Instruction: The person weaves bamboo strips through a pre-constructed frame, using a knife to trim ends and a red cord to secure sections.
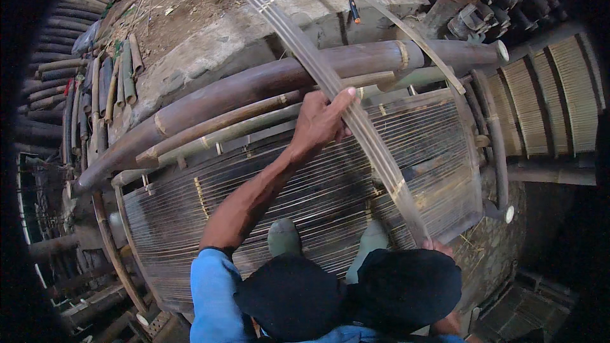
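A long, pale bamboo strip [378,152], scored with lengthwise lines and banded by nodes, slants from the top of the view down to my right knee. My left hand [318,121] is closed round its middle, thumb lying on top. Close to the knee, my right hand [438,247] grips the strip's lower end; the knee hides most of that hand. Below the strip lies a slatted bamboo rack [254,184] of thin parallel slats, with my feet over it. A thick brown bamboo pole [235,86] runs across beyond my left hand, passing under the strip.
Another narrow bamboo strip [406,28] crosses the pole at right. An orange-and-black cutter knife [352,6] rests on the concrete ledge [216,47]. Cut bamboo lengths [127,76] are piled at left. Slatted panels [553,98] stand at right, near a bamboo frame post [495,140].
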A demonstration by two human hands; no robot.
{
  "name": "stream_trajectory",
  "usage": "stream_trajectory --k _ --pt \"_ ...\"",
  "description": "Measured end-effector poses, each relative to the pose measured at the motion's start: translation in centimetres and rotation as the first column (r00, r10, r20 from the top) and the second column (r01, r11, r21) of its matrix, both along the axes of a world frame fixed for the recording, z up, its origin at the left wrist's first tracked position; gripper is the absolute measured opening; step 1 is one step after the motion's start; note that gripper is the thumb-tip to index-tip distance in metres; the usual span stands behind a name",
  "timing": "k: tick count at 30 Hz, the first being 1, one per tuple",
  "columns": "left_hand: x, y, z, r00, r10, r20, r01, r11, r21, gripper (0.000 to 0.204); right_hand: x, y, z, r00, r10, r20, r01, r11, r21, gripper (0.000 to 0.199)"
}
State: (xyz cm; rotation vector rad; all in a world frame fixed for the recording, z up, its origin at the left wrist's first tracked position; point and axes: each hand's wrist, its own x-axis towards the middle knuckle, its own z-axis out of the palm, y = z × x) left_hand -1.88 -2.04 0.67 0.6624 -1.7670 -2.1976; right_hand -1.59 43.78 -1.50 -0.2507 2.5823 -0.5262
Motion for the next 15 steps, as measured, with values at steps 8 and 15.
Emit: stream_trajectory --k 8,15 --pt "-2.0 2.6 2.2 0.981 -0.191 -0.015 0.190 0.980 -0.059 0.044 -12.2 -13.6 6.7 0.957 0.153 -0.245 -0.212 0.948 -0.238 0.067" --pt "2.8 2.5 -1.5 0.980 -0.197 0.037 0.200 0.973 -0.116 0.035 -23.9 -31.6 8.3 0.846 0.342 -0.410 -0.384 0.923 -0.022 0.090"
